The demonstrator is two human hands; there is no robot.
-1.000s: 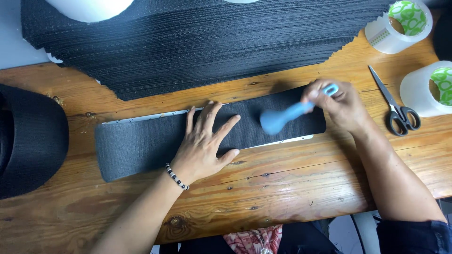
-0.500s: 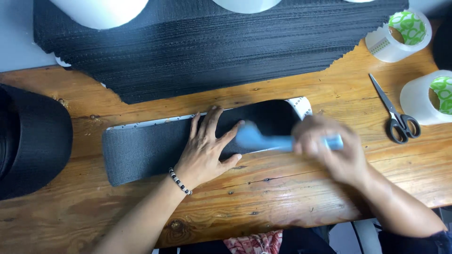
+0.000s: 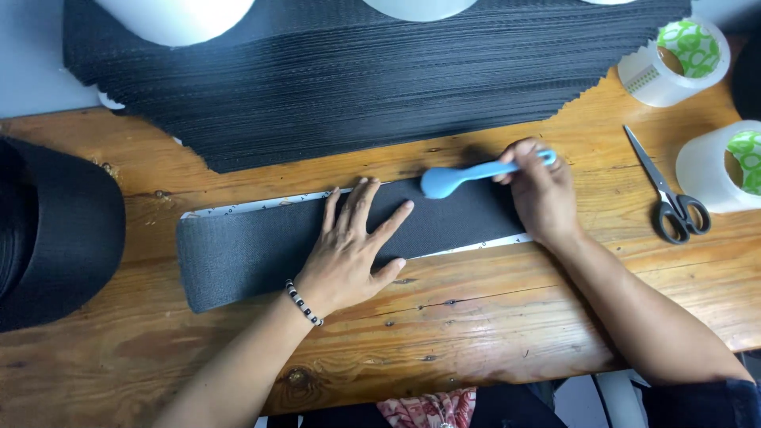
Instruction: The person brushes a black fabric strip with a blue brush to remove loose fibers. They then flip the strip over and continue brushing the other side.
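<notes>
Two hands on black strip (image 3: 261,250), left hand (image 3: 353,250) flat, right hand (image 3: 539,190) gripping blue scraper (image 3: 468,176)

Worn, knotty wooden table (image 3: 491,333) under even light; pale grey floor beyond

Strip (image 3: 254,250) on table (image 3: 476,317); scissors (image 3: 670,198) right, stack (image 3: 357,79) behind.

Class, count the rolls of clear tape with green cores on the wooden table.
2: one tape roll at the table's far right corner, another tape roll at the right edge beside the scissors. More could lie outside the frame.
</notes>
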